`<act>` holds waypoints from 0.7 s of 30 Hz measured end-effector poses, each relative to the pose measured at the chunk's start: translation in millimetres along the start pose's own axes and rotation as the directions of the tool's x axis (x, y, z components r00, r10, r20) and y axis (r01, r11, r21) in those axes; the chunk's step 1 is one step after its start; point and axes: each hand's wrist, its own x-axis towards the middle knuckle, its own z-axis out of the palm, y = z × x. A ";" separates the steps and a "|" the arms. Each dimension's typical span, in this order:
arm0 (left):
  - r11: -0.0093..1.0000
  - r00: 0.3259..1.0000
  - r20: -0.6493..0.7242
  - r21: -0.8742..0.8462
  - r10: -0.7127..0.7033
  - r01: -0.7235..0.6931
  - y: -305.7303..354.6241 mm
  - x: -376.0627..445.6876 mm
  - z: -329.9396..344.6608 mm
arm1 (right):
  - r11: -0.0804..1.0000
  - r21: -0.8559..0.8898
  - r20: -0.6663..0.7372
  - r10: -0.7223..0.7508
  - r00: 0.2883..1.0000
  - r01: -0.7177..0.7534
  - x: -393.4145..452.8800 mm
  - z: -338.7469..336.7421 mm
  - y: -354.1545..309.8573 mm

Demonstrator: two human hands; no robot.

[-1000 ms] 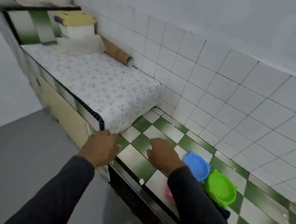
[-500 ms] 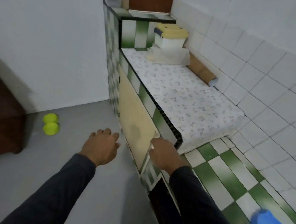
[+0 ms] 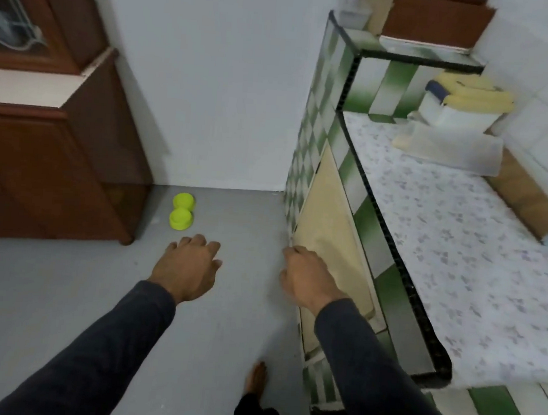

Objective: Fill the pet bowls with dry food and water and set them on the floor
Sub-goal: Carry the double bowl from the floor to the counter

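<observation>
Head view only. Both arms in dark sleeves reach forward from the bottom of the frame, palms down, over a grey floor (image 3: 66, 290). Left hand (image 3: 185, 267) sits at centre frame, fingers loosely curled downward, holding nothing. Right hand (image 3: 306, 279) is just right of centre, fingers also loosely bent, empty, in front of the cream cabinet door (image 3: 332, 231) of the counter; touching it or not, cannot tell. Hands are apart from each other.

Task thing: a lime-green double pet bowl (image 3: 182, 211) stands on the floor, centre left, just beside the foot of a dark brown wooden cabinet (image 3: 42, 165) and near the white wall. Contents too small to tell. It lies just above the left hand in the frame, not touched.

Right side of the frame: green-and-white tiled counter (image 3: 352, 177) with black edging, top covered by a flower-print sheet (image 3: 457, 252). At upper right on it, a white container with yellow lid (image 3: 464, 104) sits on a clear plastic box (image 3: 455, 148); a cardboard tube (image 3: 532, 199) lies along the tiled wall. A bare foot (image 3: 255, 381) shows at bottom centre.
</observation>
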 end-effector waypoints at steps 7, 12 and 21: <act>0.989 0.990 0.017 -0.033 -0.143 0.144 -43.4 63.5 -11.2 | 0.998 -0.009 0.087 -0.066 0.994 0.067 106.5 -11.6 -9.5; 0.970 0.973 0.028 -0.076 -0.230 0.232 -68.7 115.8 -18.7 | 0.991 -0.030 0.119 -0.125 0.985 0.130 183.8 -24.1 -14.2; 0.923 0.937 0.106 -0.168 -0.333 0.347 -123.2 184.1 -10.0 | 0.974 -0.072 0.206 -0.196 0.959 0.215 299.2 -32.3 -37.8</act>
